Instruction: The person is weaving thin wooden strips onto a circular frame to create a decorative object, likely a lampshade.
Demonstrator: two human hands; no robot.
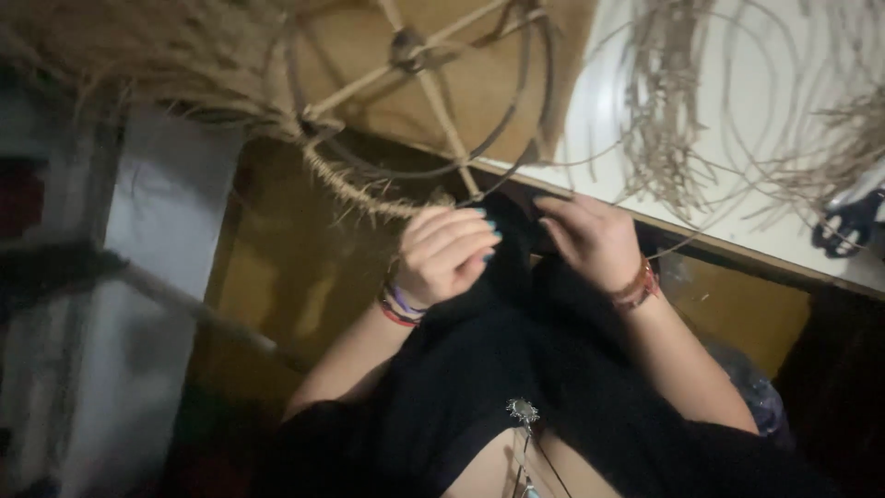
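A round wire frame with wooden spokes lies tilted over the table edge, part of its rim wrapped in straw-coloured fibre. My left hand is curled just below the wrapped rim, fingers closed near the fibre's loose end; I cannot tell what it pinches. My right hand sits beside it at the frame's lower edge, fingers bent toward the rim. Both wrists wear bracelets. Dark clothing fills the space under the hands.
A white tabletop at the upper right carries loose strands of raffia and black-handled scissors. A brown sheet lies under the frame. A pale pole runs across the left side over a dim floor.
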